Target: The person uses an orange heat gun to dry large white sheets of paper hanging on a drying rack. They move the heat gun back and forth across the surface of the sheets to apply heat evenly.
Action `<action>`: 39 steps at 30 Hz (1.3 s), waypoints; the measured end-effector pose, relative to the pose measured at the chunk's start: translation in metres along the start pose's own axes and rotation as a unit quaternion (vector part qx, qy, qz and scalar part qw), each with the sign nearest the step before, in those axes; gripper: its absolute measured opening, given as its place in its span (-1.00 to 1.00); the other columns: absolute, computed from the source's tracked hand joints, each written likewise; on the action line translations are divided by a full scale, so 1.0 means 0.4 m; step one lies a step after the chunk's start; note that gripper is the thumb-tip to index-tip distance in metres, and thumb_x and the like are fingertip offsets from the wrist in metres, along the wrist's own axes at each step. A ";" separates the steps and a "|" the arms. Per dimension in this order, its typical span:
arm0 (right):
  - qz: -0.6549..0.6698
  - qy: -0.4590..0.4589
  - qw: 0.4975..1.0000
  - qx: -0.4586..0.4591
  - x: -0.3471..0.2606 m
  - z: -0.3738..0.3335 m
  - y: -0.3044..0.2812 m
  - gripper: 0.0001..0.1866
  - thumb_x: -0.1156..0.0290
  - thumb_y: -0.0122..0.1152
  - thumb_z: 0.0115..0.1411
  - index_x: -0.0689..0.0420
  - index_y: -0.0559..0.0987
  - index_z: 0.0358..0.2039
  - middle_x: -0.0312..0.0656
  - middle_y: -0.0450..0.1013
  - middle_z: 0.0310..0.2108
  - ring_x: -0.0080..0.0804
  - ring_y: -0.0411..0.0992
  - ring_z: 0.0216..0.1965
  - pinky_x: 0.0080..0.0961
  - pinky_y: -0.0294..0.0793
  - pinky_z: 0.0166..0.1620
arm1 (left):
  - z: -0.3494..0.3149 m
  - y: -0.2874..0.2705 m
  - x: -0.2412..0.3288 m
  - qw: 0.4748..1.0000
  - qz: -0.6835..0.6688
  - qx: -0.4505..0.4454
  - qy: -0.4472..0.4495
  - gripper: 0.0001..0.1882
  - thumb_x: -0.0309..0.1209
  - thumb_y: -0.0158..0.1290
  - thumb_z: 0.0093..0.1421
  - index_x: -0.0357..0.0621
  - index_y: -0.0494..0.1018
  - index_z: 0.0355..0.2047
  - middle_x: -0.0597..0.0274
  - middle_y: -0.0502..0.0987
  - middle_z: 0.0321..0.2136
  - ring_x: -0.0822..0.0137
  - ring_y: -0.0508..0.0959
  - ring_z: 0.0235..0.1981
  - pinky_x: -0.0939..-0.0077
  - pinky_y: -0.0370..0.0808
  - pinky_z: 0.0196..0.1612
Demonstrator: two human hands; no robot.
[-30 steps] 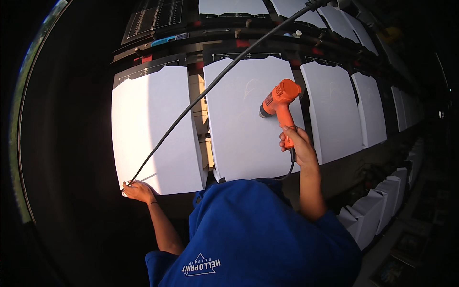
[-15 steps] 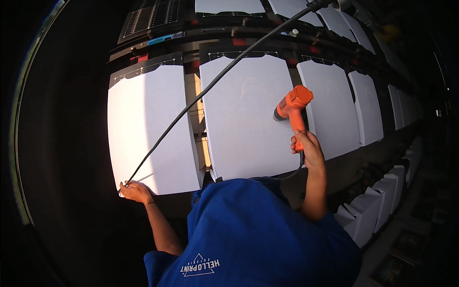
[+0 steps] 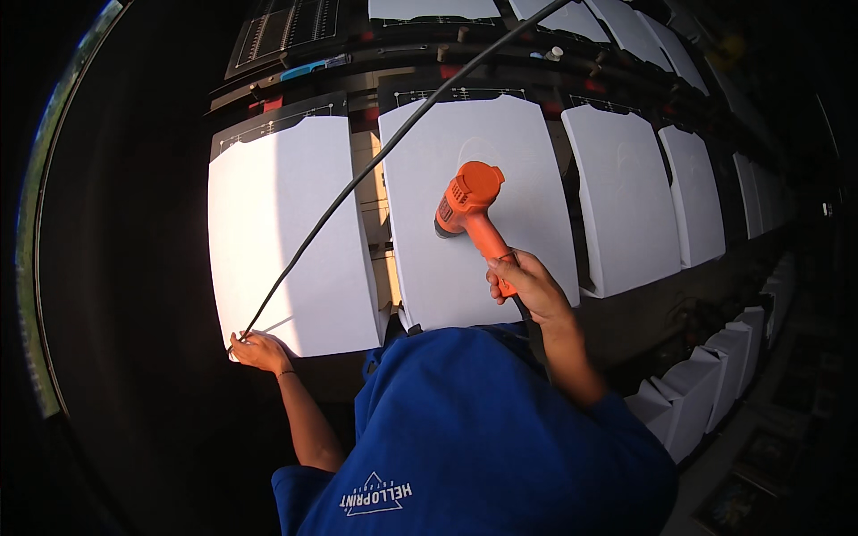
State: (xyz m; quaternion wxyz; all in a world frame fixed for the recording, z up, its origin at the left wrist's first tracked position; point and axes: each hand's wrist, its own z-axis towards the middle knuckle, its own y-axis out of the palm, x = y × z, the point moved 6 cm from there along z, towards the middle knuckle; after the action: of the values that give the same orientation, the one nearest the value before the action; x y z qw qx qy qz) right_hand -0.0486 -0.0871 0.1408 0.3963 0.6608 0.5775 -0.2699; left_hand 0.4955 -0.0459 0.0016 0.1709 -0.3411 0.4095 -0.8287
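My right hand [image 3: 532, 281] is wrapped round the handle of an orange heat gun [image 3: 481, 210]. Its dark nozzle points left and down, over the middle white fabric panel [image 3: 447, 286], where a faint curved mark shows at the top. My left hand [image 3: 259, 351] is closed on a long black cable [image 3: 375, 159] at the near left corner of the left white fabric panel [image 3: 246, 223]. That cable slants up across both panels to the top edge. Both panels lie over black boards, whose marked far ends stick out.
More white panels [image 3: 621, 196] lie in a row to the right. Behind runs a dark rail [image 3: 402, 62] with a blue tool [image 3: 315, 67] and a small white object. Another row of panels [image 3: 433, 9] lies beyond. White pieces [image 3: 693, 393] hang at the lower right.
My right hand has moved left with the heat gun, from the right edge of the middle panel to over its middle. My left hand stays on the cable; the view has shifted slightly.
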 end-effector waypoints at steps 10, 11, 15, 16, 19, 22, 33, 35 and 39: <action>-0.004 -0.016 0.993 0.115 -0.004 -0.061 -0.170 -0.66 0.24 0.11 0.27 0.26 0.42 -0.11 -0.29 0.38 -0.50 -0.59 0.37 -0.53 -0.61 0.39 -0.49 | 0.000 0.010 -0.021 0.999 0.005 0.027 0.036 -0.64 -0.37 -0.12 0.30 -0.33 0.34 0.03 -0.15 0.45 -0.05 -0.09 0.34 0.06 0.09 0.22 0.13; 0.005 -0.030 0.989 0.142 -0.008 -0.074 -0.208 -0.72 0.20 0.15 0.24 0.18 0.45 -0.24 -0.31 0.39 -0.49 -0.57 0.40 -0.53 -0.59 0.40 -0.51 | -0.004 0.010 -0.023 0.998 0.007 0.034 0.043 -0.64 -0.36 -0.11 0.30 -0.33 0.34 0.03 -0.15 0.45 -0.05 -0.09 0.34 0.06 0.08 0.22 0.13; 0.013 -0.046 0.968 0.245 -0.004 -0.115 -0.316 -0.72 0.20 0.16 0.24 0.17 0.45 -0.25 -0.30 0.39 -0.50 -0.54 0.41 -0.52 -0.61 0.43 -0.51 | -0.004 0.008 -0.015 0.999 0.003 0.022 0.029 -0.65 -0.36 -0.10 0.30 -0.32 0.34 0.02 -0.14 0.45 -0.05 -0.09 0.34 0.06 0.08 0.21 0.14; 0.016 -0.051 0.966 0.253 -0.009 -0.120 -0.318 -0.73 0.21 0.16 0.24 0.17 0.45 -0.25 -0.30 0.38 -0.50 -0.54 0.41 -0.52 -0.61 0.43 -0.51 | -0.004 0.006 -0.014 0.999 0.004 0.025 0.029 -0.65 -0.36 -0.10 0.30 -0.32 0.34 0.02 -0.14 0.45 -0.05 -0.09 0.34 0.06 0.08 0.21 0.14; 0.019 -0.049 0.970 0.239 -0.014 -0.119 -0.285 -0.73 0.21 0.16 0.24 0.16 0.44 -0.26 -0.30 0.38 -0.50 -0.53 0.42 -0.52 -0.61 0.42 -0.51 | -0.004 0.003 -0.005 1.000 0.001 0.017 0.018 -0.65 -0.36 -0.10 0.30 -0.32 0.35 0.02 -0.14 0.46 -0.05 -0.08 0.34 0.06 0.09 0.21 0.14; 0.013 -0.029 0.987 0.158 -0.018 -0.095 -0.177 -0.71 0.19 0.17 0.23 0.17 0.44 -0.27 -0.29 0.38 -0.49 -0.53 0.42 -0.51 -0.59 0.42 -0.50 | -0.005 0.000 -0.010 0.999 0.011 0.026 0.028 -0.65 -0.35 -0.11 0.31 -0.33 0.35 0.01 -0.14 0.46 -0.06 -0.08 0.35 0.05 0.10 0.22 0.13; -0.024 0.017 0.998 -0.052 0.026 -0.039 0.048 -0.67 0.17 0.16 0.23 0.22 0.43 -0.27 -0.29 0.39 -0.48 -0.55 0.43 -0.50 -0.58 0.42 -0.47 | -0.003 0.004 -0.012 0.999 0.001 0.028 0.032 -0.64 -0.36 -0.10 0.29 -0.34 0.35 0.02 -0.14 0.46 -0.07 -0.08 0.37 0.02 0.12 0.23 0.12; -0.025 0.006 1.000 -0.018 0.027 -0.049 -0.013 -0.69 0.18 0.15 0.23 0.20 0.43 -0.27 -0.29 0.39 -0.48 -0.55 0.42 -0.51 -0.59 0.41 -0.48 | 0.001 0.007 -0.017 1.000 -0.005 0.020 0.019 -0.64 -0.35 -0.10 0.29 -0.33 0.34 0.02 -0.13 0.46 -0.06 -0.07 0.36 0.03 0.12 0.22 0.13; -0.016 -0.017 0.994 0.109 0.014 -0.100 -0.176 -0.71 0.20 0.13 0.25 0.18 0.43 -0.23 -0.30 0.38 -0.48 -0.55 0.42 -0.51 -0.60 0.41 -0.48 | -0.002 -0.001 -0.001 1.000 -0.011 0.001 -0.005 -0.63 -0.34 -0.11 0.30 -0.31 0.34 0.03 -0.11 0.45 -0.04 -0.05 0.35 0.05 0.14 0.21 0.15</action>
State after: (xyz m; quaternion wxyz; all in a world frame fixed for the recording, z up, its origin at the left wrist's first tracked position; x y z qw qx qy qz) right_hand -0.1204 -0.0491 0.1429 0.3273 0.6863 0.5480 -0.3487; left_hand 0.4953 -0.0449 0.0014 0.1640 -0.3501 0.4040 -0.8291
